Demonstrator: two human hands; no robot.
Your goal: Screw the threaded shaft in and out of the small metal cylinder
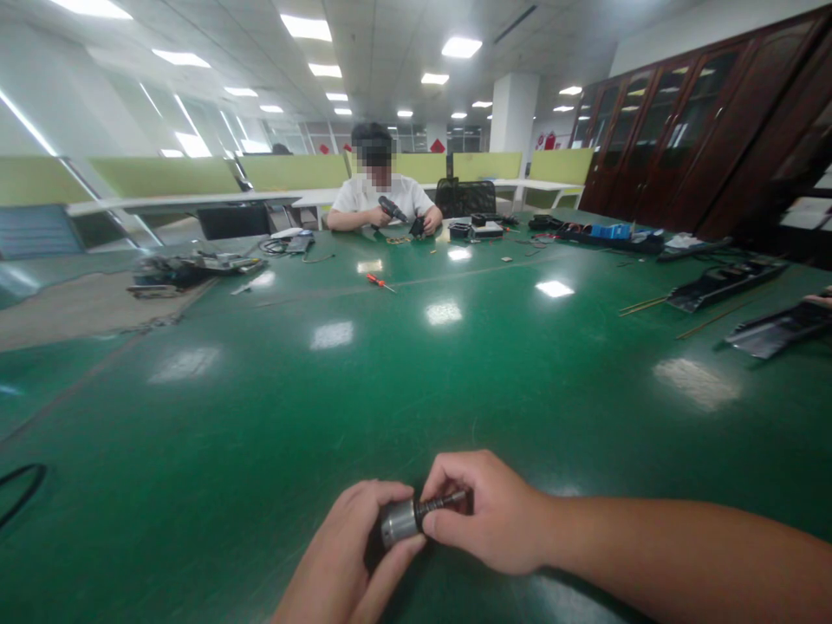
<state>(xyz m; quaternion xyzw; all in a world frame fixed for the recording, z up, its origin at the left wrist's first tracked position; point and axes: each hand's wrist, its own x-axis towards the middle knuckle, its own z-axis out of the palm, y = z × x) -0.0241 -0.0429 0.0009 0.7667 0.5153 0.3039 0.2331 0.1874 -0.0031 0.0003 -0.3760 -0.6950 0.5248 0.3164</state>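
Note:
Low in the view, both my hands meet over the green table (390,381). My left hand (344,555) is closed round a small silver metal cylinder (399,520). A dark threaded shaft (445,503) sticks out of the cylinder to the right. My right hand (487,511) pinches that shaft with thumb and fingers. Part of the cylinder is hidden inside my left palm.
Across the table a person in a white shirt (380,198) holds a dark power tool. A red-handled screwdriver (379,282) lies mid-table. Black flat parts (721,284) and thin rods lie at the right, tools and cables (188,269) at the left, a black cable (22,490) at the near left edge.

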